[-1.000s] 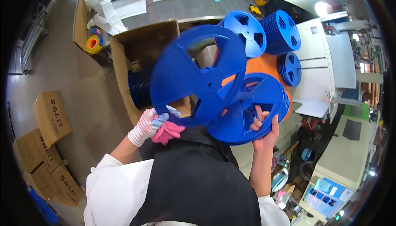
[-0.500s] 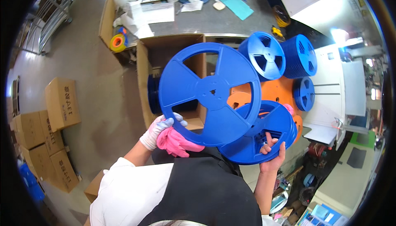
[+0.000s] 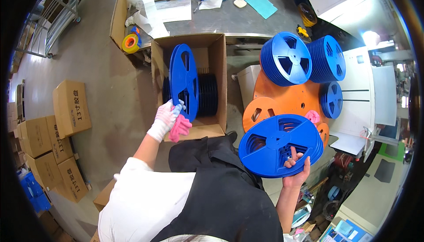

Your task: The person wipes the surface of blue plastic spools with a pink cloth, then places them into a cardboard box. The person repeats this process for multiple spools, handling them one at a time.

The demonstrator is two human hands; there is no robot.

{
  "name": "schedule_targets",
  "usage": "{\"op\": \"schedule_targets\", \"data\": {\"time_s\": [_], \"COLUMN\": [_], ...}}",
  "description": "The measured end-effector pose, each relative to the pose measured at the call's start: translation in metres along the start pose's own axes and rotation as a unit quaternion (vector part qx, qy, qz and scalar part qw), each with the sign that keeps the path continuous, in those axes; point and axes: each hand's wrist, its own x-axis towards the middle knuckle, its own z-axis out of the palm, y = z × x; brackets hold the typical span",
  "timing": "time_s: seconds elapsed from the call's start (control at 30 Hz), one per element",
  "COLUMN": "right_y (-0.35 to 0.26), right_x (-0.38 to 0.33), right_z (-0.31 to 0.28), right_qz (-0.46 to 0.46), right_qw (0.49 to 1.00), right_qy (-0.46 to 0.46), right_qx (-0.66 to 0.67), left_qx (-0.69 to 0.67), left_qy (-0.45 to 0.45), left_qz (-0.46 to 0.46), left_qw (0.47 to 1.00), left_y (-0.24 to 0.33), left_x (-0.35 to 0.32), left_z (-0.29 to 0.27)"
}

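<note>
Gripping a blue reel (image 3: 183,80) by its lower rim with the gloved left hand (image 3: 167,119), fingers clamped on the edge together with a pink cloth (image 3: 180,128); standing that reel upright on its edge inside the open cardboard box (image 3: 219,78), just in front of a row of darker reels (image 3: 206,94) packed on edge in the same box; cradling a stack of blue reels (image 3: 279,145) low on the right with the bare right hand (image 3: 297,169), fingers hooked through a spoke opening and closed on the rim; showing more blue reels (image 3: 286,59) piled beside orange reels (image 3: 291,98) further right, another pink cloth (image 3: 312,116) lying among them; sitting beyond the box, a grey counter (image 3: 229,19) strewn with papers and a roll of tape (image 3: 130,43); lining the floor at far left, several closed cartons (image 3: 70,107).
</note>
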Motion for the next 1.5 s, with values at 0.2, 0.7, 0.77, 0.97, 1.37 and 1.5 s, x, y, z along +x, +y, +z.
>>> {"op": "schedule_targets", "data": {"time_s": [0.2,0.7,0.77,0.97,1.37,1.5], "right_y": [0.000,0.001,0.001,0.000,-0.019,-0.015], "right_x": [-0.009,-0.036,-0.037,-0.037,-0.040,-0.036], "right_z": [-0.004,-0.024,-0.025,-0.022,-0.012,-0.003], "right_qz": [-0.010,-0.033,-0.034,-0.038,-0.050,-0.029], "right_qw": [1.000,0.996,0.994,0.997,0.976,0.964], "right_qy": [0.023,0.088,0.102,0.066,-0.137,-0.167], "right_qx": [0.002,0.010,-0.002,0.008,0.159,0.203], "left_qx": [0.118,0.231,0.294,0.155,-0.030,-0.004], "left_qy": [0.061,0.048,0.034,-0.008,-0.083,-0.089], "left_qz": [0.004,-0.075,-0.094,-0.121,-0.134,-0.098], "left_qw": [0.991,0.969,0.950,0.980,0.987,0.991], "left_y": [-0.088,-0.127,-0.118,-0.096,-0.098,-0.073], "left_x": [0.097,0.169,0.172,0.140,0.043,0.042], "left_z": [0.051,0.140,0.145,0.147,0.097,0.092]}}
